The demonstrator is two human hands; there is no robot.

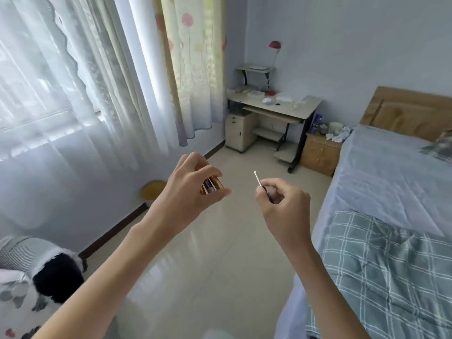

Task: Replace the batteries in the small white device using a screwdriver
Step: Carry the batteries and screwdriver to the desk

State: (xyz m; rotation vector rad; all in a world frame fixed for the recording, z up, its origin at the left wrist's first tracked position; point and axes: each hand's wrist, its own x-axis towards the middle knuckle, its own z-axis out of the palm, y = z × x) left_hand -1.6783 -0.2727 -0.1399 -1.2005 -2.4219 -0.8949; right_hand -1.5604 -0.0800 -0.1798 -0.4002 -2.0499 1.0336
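Note:
My left hand is raised in front of me, its fingers closed around a small pack of batteries with orange, white and blue print. To its right, my right hand pinches a thin screwdriver whose slim metal shaft points up and to the left. The two hands are apart, above the floor. No small white device can be made out in either hand.
A bed with a blue sheet and a checked quilt fills the right side. A desk with small items and a bedside cabinet stand at the far wall. Curtains cover the left. Glossy tiled floor lies below.

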